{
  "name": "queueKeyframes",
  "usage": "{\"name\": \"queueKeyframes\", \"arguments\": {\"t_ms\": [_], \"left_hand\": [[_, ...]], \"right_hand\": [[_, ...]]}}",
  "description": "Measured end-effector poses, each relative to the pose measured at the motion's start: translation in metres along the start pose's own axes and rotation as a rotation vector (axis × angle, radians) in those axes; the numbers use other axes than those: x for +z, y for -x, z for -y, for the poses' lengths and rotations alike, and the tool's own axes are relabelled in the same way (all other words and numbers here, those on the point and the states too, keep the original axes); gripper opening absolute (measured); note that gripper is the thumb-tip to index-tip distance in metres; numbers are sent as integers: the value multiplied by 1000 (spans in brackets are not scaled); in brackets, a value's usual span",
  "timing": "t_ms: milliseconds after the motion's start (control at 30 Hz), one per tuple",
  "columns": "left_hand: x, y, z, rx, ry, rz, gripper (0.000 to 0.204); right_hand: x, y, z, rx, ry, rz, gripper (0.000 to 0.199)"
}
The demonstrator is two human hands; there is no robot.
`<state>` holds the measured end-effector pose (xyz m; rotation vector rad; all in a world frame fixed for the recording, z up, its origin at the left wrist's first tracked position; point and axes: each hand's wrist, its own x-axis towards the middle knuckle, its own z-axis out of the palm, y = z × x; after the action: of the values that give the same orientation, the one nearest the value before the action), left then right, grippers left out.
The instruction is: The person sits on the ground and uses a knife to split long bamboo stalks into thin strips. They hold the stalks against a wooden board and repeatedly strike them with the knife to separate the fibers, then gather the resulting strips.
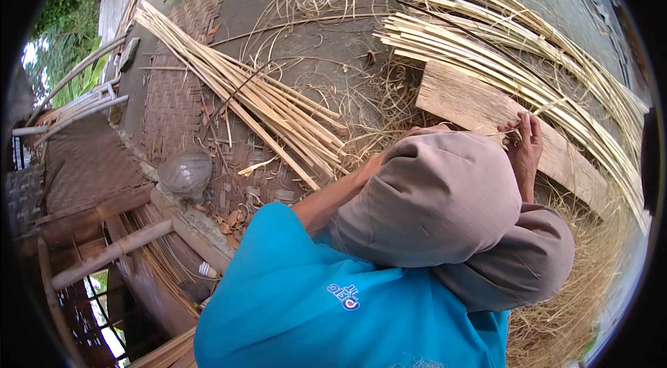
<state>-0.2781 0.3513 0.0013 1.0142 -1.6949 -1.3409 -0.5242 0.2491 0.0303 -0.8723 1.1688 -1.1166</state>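
Observation:
My right hand (526,140) is raised beside my knee, its fingers pinched on a thin pale bamboo strip (552,105). A flat wooden plank (479,101) lies just beyond it. My left forearm (347,184) reaches forward past my brown-clad knee (445,201). Only the top of my left hand (427,130) shows above the knee; its fingers are hidden. Long split bamboo strips (451,38) lie in a bundle past the plank.
A second bundle of bamboo sticks (243,83) fans out at left on a woven mat (170,104). Curly shavings (313,3) litter the ground, heaped thickly at right (570,305). A grey dome-shaped object (186,172) sits near a raised ledge with a bamboo frame (114,253).

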Motion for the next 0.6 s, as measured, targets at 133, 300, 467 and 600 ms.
{"name": "queueKeyframes", "arguments": {"t_ms": [133,300,467,600], "left_hand": [[7,8,3,-61,99,-59,18],[-5,14,4,-122,100,-219,19],[-102,83,-9,-291,-127,-622,22],[-186,173,7,-542,-470,-843,22]], "right_hand": [[-17,-10,-26,19,102,-43,27],[-24,-10,-14,171,304,87,45],[-37,0,7,125,333,16,54],[-45,-1,5,183,346,33,52]]}}
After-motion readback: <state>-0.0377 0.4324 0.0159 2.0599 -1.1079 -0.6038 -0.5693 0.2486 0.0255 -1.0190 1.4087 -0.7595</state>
